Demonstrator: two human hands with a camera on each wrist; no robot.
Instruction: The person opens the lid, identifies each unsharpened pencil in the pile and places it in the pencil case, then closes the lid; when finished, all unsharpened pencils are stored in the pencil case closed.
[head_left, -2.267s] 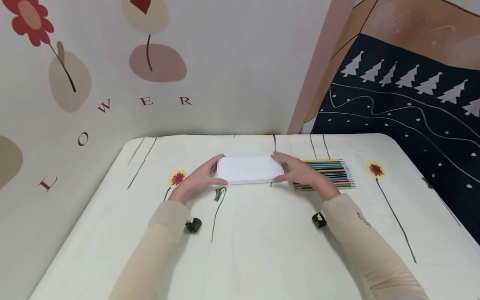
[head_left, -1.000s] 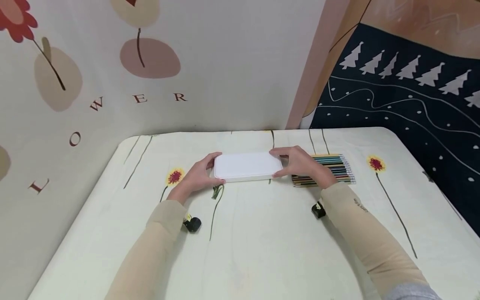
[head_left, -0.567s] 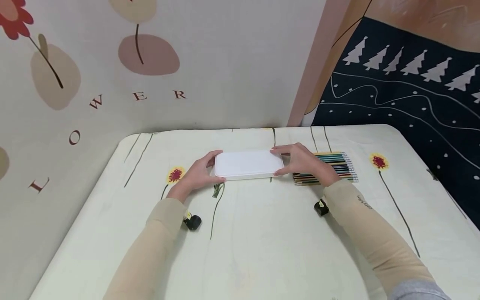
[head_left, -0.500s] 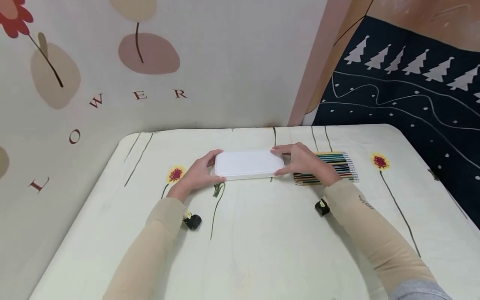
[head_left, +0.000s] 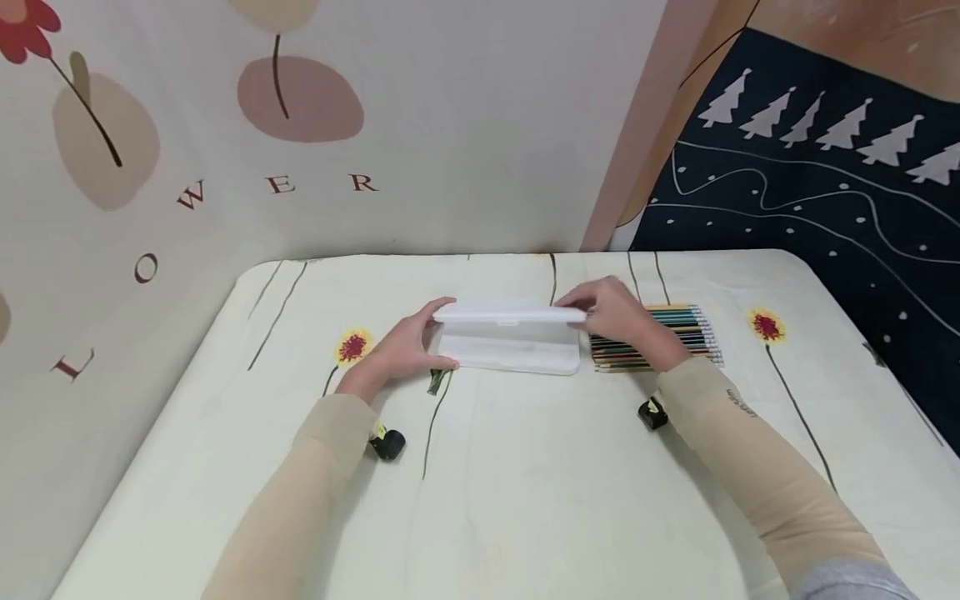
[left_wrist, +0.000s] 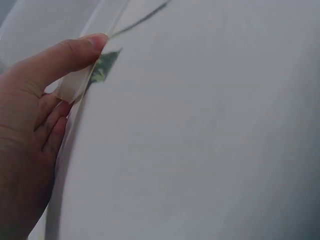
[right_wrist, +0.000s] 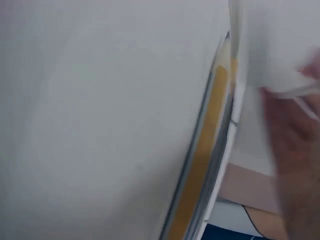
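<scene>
A white pencil case (head_left: 510, 357) lies at the far middle of the table, its hinged lid (head_left: 510, 314) raised partway. With thumb in front and fingers behind, my left hand (head_left: 405, 346) holds the case's left end. In the left wrist view that hand (left_wrist: 35, 100) has its thumb on the case's edge. My right hand (head_left: 618, 312) pinches the lid at its right corner. The right hand (right_wrist: 295, 135) is blurred at the edge of the right wrist view. Just right of the case, partly behind my right forearm, lies a row of pencils (head_left: 682, 329).
The table (head_left: 510, 483) has a pale cloth with printed flowers and stems. Behind it stands a wall (head_left: 465, 167) with printed shapes and letters. A dark cloth with white trees (head_left: 795, 183) hangs at the right. Small black cameras (head_left: 387, 444) sit at both wrists.
The lid was down flat on the case; now it is tilted up, showing the inside. My right hand has risen with the lid's corner. The left hand stays on the left end.
</scene>
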